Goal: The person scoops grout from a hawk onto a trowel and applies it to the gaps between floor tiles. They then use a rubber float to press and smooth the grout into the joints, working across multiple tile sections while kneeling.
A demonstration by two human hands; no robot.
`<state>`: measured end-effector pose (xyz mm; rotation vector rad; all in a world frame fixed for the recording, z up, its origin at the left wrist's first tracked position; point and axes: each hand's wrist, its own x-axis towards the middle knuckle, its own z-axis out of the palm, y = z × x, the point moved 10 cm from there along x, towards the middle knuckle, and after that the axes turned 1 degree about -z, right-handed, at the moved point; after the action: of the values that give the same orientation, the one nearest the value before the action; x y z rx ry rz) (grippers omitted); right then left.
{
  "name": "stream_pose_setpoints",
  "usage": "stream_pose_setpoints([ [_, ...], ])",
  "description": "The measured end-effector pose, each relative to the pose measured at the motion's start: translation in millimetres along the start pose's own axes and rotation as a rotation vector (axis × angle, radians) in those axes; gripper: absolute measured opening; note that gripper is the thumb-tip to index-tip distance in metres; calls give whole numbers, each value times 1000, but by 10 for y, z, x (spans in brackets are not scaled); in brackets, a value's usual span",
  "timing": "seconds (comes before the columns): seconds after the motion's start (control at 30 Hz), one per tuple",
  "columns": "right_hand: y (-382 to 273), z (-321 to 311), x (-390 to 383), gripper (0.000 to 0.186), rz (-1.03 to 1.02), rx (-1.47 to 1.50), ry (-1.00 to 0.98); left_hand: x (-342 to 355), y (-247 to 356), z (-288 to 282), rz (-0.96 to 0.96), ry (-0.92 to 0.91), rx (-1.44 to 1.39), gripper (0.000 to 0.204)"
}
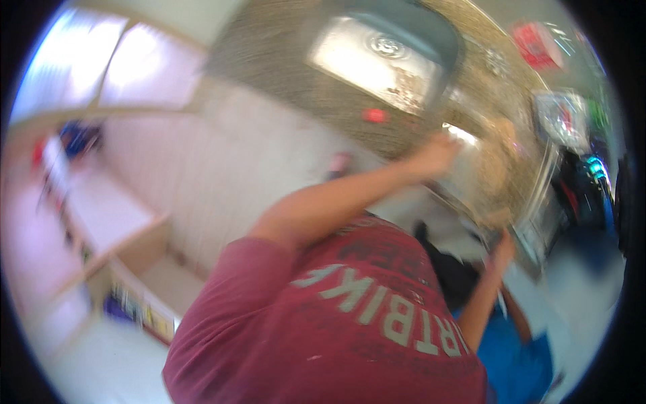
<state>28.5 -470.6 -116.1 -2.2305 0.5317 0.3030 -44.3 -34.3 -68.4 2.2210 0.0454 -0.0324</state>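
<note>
My left hand (439, 156) reaches across to the front edge of the brown speckled counter (269, 60). It is beside a bright, shiny, flat patch (461, 135) that I cannot identify. My right hand (503, 248) is lower, at the counter's right corner, close to a small tan piece (496, 218); whether it grips that piece is unclear. Between and beyond the hands is a blurred tan area (499, 158). Motion smears the fingers of both hands, so their grip does not show. A small red object (375, 116) lies on the counter between the sink and its front edge.
A dark-rimmed metal sink (377, 57) is set in the counter. Clear plastic packaging (562, 121) and a red-and-white package (537, 46) stand at the far right. Someone in blue (518, 360) is close by at lower right. Wooden shelving (128, 269) stands to the left.
</note>
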Motion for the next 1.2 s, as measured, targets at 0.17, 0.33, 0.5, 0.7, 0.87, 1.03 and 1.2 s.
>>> stream_pose_setpoints([
  [0.17, -751, 622, 42, 62, -219, 252, 112, -139, -471, -7, -481, 75, -1051, 39],
  [0.33, -1566, 742, 63, 45, -246, 220, 37, -164, -310, -168, -480, 87, -1144, 32],
  [0.5, -1240, 429, -266, 38, -221, 371, 23, -202, -399, -279, -422, 106, -1093, 32],
  [0.7, -700, 897, -732, 38, -160, 315, 221, -289, -539, -334, -418, 85, -1006, 32],
  [0.87, -1312, 1371, -229, 36, -162, 599, 224, -217, -426, -264, -421, 20, -1049, 33],
  [1.03, -1618, 924, 368, 38, -223, 530, -66, -223, -463, -368, -362, 88, -986, 32],
  [1.2, -1637, 488, 1033, 46, -217, 190, -246, -398, -687, -408, -419, 115, -929, 33],
])
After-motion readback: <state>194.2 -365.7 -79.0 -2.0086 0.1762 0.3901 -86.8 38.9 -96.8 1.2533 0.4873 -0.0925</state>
